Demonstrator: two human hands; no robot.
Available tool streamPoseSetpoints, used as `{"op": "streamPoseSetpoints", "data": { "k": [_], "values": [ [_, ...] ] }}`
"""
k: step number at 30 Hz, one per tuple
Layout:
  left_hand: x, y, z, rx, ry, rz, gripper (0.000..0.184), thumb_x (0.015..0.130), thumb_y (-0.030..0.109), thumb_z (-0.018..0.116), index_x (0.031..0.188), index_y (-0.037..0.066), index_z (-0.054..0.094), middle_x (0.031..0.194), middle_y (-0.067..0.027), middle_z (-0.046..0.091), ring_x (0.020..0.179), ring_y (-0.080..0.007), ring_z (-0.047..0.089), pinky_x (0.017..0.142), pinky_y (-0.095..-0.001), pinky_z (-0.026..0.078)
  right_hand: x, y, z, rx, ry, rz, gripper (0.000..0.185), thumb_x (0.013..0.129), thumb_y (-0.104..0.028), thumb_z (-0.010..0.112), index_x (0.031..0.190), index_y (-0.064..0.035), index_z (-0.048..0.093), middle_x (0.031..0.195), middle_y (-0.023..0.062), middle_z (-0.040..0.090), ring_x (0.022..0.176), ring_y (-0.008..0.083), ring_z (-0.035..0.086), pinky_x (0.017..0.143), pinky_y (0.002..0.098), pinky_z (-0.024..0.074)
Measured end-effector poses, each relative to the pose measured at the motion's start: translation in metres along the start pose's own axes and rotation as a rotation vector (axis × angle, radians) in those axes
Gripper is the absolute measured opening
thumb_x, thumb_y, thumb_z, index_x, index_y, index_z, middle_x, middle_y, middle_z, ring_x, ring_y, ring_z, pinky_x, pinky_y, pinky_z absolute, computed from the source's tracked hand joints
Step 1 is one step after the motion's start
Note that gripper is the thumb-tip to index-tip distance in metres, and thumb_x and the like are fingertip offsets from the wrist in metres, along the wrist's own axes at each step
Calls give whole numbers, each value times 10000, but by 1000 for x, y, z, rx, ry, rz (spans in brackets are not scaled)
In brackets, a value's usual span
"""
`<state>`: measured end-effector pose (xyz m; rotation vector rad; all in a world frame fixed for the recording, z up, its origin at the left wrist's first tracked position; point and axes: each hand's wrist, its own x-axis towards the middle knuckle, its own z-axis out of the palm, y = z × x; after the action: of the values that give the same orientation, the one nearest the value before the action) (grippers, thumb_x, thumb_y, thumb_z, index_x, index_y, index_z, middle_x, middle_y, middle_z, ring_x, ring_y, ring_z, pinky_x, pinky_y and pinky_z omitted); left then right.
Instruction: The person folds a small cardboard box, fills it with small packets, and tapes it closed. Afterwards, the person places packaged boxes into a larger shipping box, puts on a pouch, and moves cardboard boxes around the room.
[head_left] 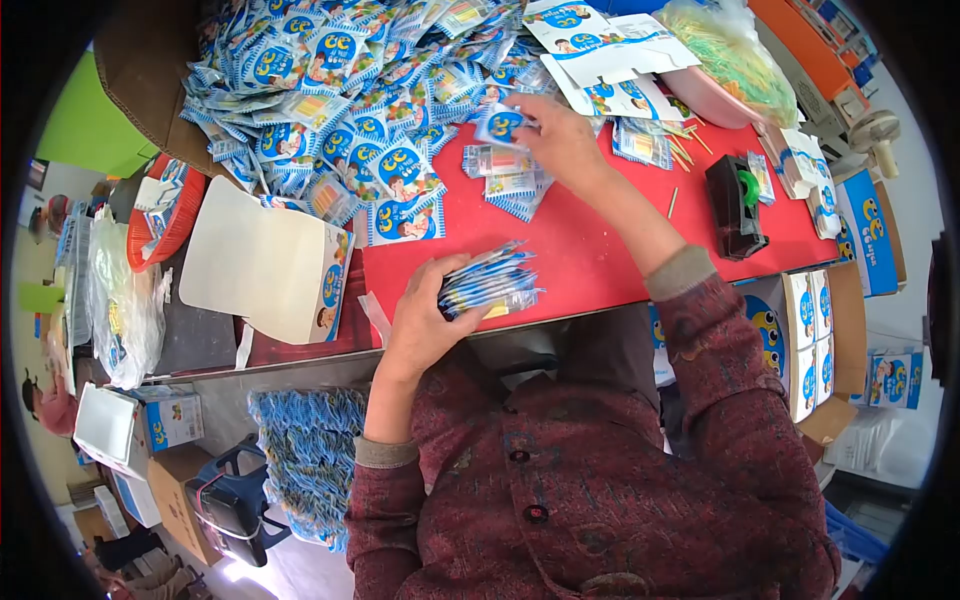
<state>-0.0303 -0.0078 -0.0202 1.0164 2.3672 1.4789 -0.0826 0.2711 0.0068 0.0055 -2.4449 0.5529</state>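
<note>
My left hand (422,312) is closed around a stack of small candy packets (490,280), held on edge near the front of the red table. My right hand (562,140) pinches a single blue-and-white packet (499,124) between thumb and fingers, slightly blurred. Several loose packets (512,186) lie on the table just below that hand. Behind them spreads a large heap of the same packets (340,110), printed in blue with colourful pictures. An open white carton (255,255) with a printed side lies left of my left hand.
A black tape dispenser (735,205) stands at the right, near scattered thin sticks (682,150). Flat printed cartons (605,45) and a pink basin (715,98) with a plastic bag are at the back. An orange basket (158,228) sits at left. The red table (430,270) ends before my body.
</note>
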Motion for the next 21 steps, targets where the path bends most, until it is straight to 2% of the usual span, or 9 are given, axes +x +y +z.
{"op": "streamPoseSetpoints", "data": {
  "k": [2,4,8,11,13,16,18,20,21],
  "values": [
    [-1,-2,1,8,2,14,575,685,157,802,1175,42,524,1116,-146,607,1073,-316,581,907,-394,470,-10,-36,-15,534,-194,127,320,764,-36,691,1076,-87,643,997,101,658,879,264,649,771,333,522],
    [-1,-6,2,-6,4,36,573,683,146,802,1173,37,525,1151,-140,587,1051,-319,585,902,-396,470,-26,-53,-12,390,-284,-182,254,785,-67,677,1038,-75,652,951,97,651,810,248,647,742,329,514],
    [-3,-3,0,75,29,110,595,663,131,812,1173,32,523,1250,-163,525,1113,-322,557,924,-390,461,-49,-78,-18,337,-729,-16,167,852,-158,613,994,-88,665,852,137,660,846,284,656,735,358,508],
    [-3,1,1,175,140,86,656,640,119,824,1207,28,509,1327,-190,453,1183,-324,513,942,-385,452,-57,-71,-18,481,-676,-61,191,869,-222,541,945,-97,664,815,151,661,802,344,640,700,437,497],
    [6,9,5,53,283,172,706,624,113,830,1241,38,496,1356,-215,414,1237,-326,468,950,-387,447,-68,-79,-15,468,-601,-134,213,879,-245,529,929,-87,662,802,156,656,790,345,638,691,439,497],
    [4,0,1,-10,69,-2,701,652,125,813,1264,45,483,1269,-189,520,1162,-310,536,939,-385,456,-58,-74,-14,439,-570,-214,252,884,-281,525,899,-67,657,783,158,646,768,343,637,672,445,499],
    [4,-1,-1,-13,-36,-110,686,661,131,807,1261,45,485,1232,-175,559,1135,-303,560,937,-383,459,-29,-60,-17,372,-780,112,255,866,-300,564,927,-74,663,804,149,653,777,338,640,694,442,508],
    [3,-6,1,27,-24,18,662,681,151,798,1254,42,485,1158,-146,609,1083,-297,592,928,-379,465,-15,-32,11,301,-266,-52,273,841,-316,606,965,-81,669,842,124,666,801,320,647,709,426,517],
    [3,-4,0,30,-22,19,662,681,151,798,1254,42,485,1158,-146,609,1083,-297,592,928,-379,465,-4,-19,18,109,-269,-173,266,820,-303,642,976,-90,678,879,103,677,822,305,653,714,412,523]
  ]
}}
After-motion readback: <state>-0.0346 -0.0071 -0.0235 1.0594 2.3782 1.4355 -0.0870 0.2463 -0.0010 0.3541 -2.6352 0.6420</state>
